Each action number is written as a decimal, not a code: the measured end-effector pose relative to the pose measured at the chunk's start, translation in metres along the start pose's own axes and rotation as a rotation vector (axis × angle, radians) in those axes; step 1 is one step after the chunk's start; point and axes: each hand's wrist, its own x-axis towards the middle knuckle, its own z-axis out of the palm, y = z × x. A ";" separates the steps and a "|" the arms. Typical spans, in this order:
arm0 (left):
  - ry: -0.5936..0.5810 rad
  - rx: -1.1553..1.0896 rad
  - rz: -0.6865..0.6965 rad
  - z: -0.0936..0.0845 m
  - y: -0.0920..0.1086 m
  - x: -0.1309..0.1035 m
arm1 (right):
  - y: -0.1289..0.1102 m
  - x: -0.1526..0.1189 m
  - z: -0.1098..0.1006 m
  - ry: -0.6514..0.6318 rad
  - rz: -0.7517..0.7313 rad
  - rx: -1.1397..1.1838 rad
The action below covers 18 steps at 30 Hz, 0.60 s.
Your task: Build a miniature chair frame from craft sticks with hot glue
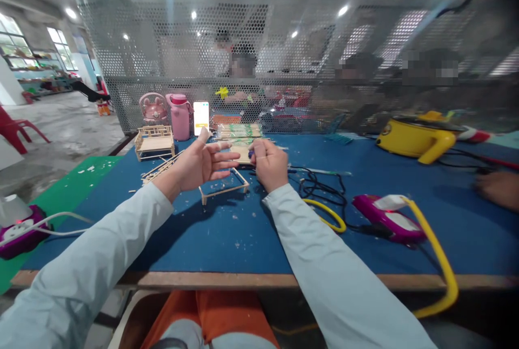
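My left hand (pixel 198 164) is held above the table with its palm turned up and fingers spread, nothing in it. To its right, my right hand (pixel 271 162) is closed around a small dark blue thing (pixel 251 153), mostly hidden, whose kind I cannot tell. Just below and between both hands stands a small frame of light wooden sticks (pixel 225 192) on short legs. A miniature wooden bench (pixel 154 142) sits at the back left, with loose wooden sticks (pixel 160 172) in front of it. Behind my hands lie packed bundles of sticks (pixel 239 131).
A phone (pixel 201 116) and pink bottle (pixel 180 118) stand before a perforated metal screen (pixel 284 57). At right are black cable (pixel 324 184), a purple power socket (pixel 389 219) with yellow cord, a yellow pot (pixel 417 138) and another person's blurred hand (pixel 498 189).
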 end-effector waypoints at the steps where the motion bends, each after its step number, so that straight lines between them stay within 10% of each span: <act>1: 0.025 0.004 0.006 -0.006 -0.001 0.000 | 0.003 0.002 -0.001 0.023 0.030 -0.009; 11: 0.309 0.035 0.167 -0.050 -0.021 -0.003 | 0.028 0.019 -0.025 0.333 0.074 -0.099; 15: 0.286 0.257 0.254 -0.041 -0.028 -0.010 | 0.007 0.011 -0.014 0.138 0.035 0.073; 18: 0.233 0.452 0.346 -0.032 -0.034 -0.013 | -0.019 -0.005 0.003 -0.312 -0.023 0.340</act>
